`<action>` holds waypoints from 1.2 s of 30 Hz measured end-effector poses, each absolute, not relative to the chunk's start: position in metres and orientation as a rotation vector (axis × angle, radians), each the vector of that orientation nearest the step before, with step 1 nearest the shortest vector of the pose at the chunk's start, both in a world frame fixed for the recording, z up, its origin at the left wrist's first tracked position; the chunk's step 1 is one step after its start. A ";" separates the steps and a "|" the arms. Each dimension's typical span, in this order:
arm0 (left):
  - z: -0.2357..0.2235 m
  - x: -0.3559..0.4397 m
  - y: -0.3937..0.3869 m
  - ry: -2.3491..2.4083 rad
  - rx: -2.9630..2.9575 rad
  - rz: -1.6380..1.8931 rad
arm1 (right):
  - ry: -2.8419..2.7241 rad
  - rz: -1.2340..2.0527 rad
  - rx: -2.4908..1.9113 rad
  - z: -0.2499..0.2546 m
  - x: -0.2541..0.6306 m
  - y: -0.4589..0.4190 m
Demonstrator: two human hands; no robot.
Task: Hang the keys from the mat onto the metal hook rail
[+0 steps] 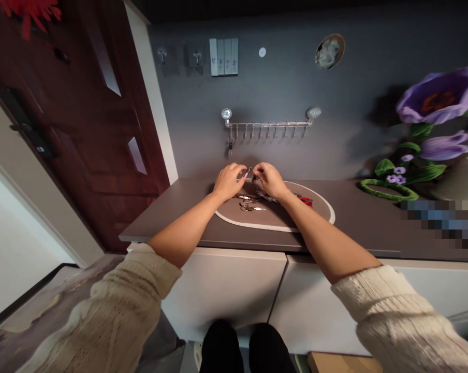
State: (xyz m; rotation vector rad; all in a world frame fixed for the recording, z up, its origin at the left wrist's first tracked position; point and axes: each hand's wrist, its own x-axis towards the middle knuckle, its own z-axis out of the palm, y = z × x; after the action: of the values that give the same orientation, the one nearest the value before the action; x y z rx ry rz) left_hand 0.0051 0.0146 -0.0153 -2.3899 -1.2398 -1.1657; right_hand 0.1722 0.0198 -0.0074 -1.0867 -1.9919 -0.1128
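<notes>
My left hand (230,181) and my right hand (270,180) are close together above an oval mat (253,226) with a white rim. A small bunch of keys (254,177) hangs from the closed fingertips of my right hand. The fingers of my left hand pinch at the small metal end of the same bunch, between the two hands; its exact shape is too small to make out. Beneath them, loose keys (259,208) lie on the mat. Red-handled scissors (306,200) rest by my right wrist, partly hidden by the forearm.
Behind the hands, a clear hook rail (271,124) is fixed to the grey wall, with one key (230,148) hanging at its left end. Purple artificial flowers (439,103) stand at the right. A dark red door (82,114) is at the left; white cabinet doors (226,290) lie below the countertop.
</notes>
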 end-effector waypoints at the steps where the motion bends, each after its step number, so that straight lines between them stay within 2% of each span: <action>1: -0.015 0.006 0.014 -1.241 -2.383 -1.168 | -1.995 -0.140 -1.093 -0.007 0.172 0.019; 12: -0.007 0.003 0.011 -1.166 -2.327 -1.093 | -1.959 -0.258 -1.064 -0.006 0.171 0.020; 17: -0.008 0.004 0.014 -1.148 -2.380 -1.189 | -1.937 -0.146 -0.947 -0.007 0.169 0.019; 29: -0.013 0.013 0.020 -1.348 -2.603 -1.864 | -1.659 0.501 -0.788 -0.014 0.161 0.028; 36: -0.015 0.014 0.023 -1.350 -2.566 -2.213 | -1.589 0.700 -0.809 -0.015 0.157 0.023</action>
State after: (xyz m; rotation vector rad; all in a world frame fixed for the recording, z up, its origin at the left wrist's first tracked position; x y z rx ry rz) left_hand 0.0135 0.0225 -0.0147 -2.5658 -1.3502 -2.2130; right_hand 0.1572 0.0229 -0.0150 -0.8089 -1.5887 0.6997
